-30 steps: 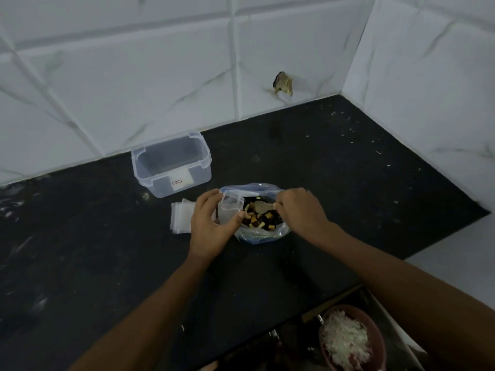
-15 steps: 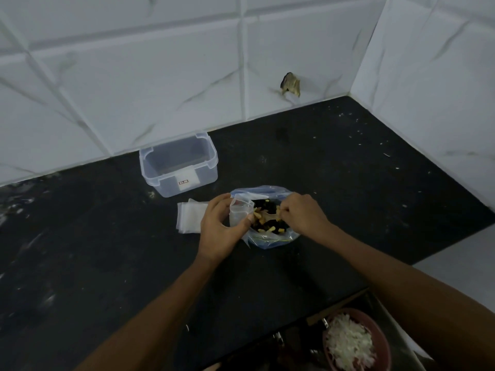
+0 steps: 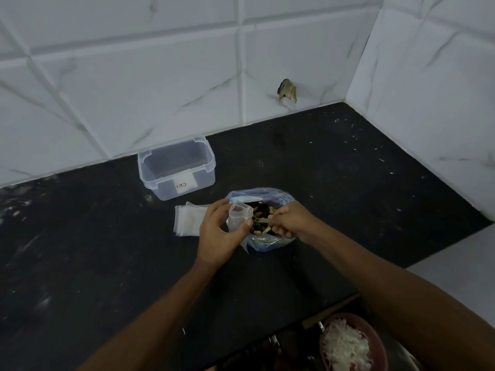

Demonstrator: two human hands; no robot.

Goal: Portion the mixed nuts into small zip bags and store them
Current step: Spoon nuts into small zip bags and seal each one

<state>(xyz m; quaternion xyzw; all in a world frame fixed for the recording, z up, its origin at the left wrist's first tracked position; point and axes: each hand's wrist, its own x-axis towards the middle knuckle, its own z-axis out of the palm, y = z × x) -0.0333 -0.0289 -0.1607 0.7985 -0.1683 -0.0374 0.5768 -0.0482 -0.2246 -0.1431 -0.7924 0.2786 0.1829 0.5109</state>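
The right hand [image 3: 290, 222], gripping a spoon [image 3: 263, 222], has now lifted nuts toward the small zip bag [image 3: 239, 216] pinched open by the left hand [image 3: 218, 231] at nine o'clock: filling begins.

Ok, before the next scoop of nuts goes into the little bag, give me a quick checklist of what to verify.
1. Small zip bag mouth open: ok, left hand pinches it open.
2. Bag mouth beside the mixed nuts: ok, it leans over the big blue bag.
3. Scoop loaded: cannot tell, right hand hides most of it.
4. Spare zip bags within reach: ok, stacked left of the hand.
5. Clear storage container open: ok, no lid on it.
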